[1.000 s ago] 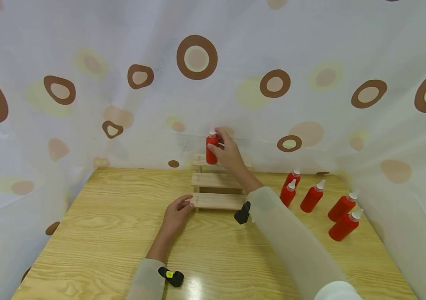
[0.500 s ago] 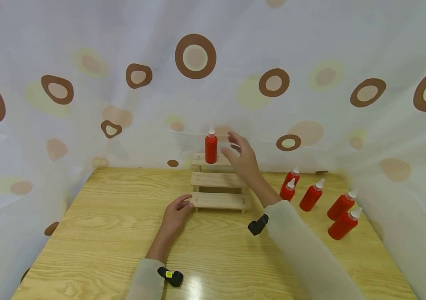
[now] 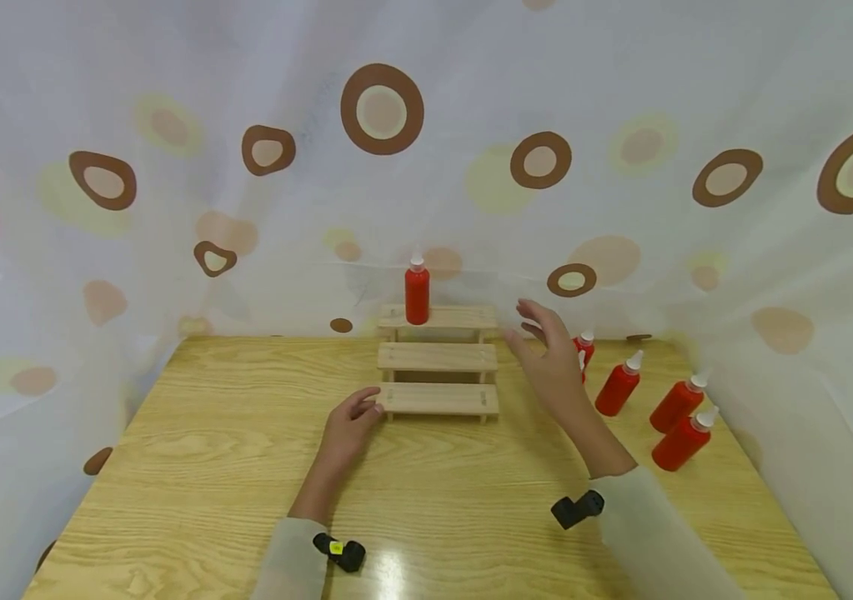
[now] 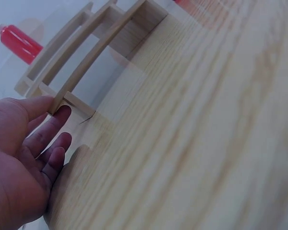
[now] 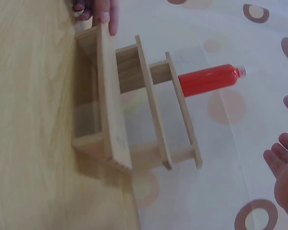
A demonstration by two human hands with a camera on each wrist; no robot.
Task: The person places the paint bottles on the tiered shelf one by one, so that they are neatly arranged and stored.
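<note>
A three-step wooden stand [image 3: 437, 357] sits on the table near the back wall. On the left part of its top step stands a red squeeze bottle [image 3: 417, 296] with a white nozzle cap, upright. My left hand [image 3: 347, 429] pinches the left end of the lowest step; in the left wrist view, the thumb and a finger [image 4: 48, 132] lie on either side of the board's end. My right hand [image 3: 552, 367] is in the air to the right of the stand, fingers loosely bent, holding nothing. Behind it, red bottles [image 3: 584, 346] are partly hidden.
Several more red bottles [image 3: 619, 385] with white nozzles stand on the right side of the wooden table [image 3: 208, 467]. A white sheet with brown ring patterns [image 3: 276, 208] rises behind and along both sides.
My right hand has let go of the bottle on the top step and moved right and toward me. The left hand has stayed at the stand's lowest step.
</note>
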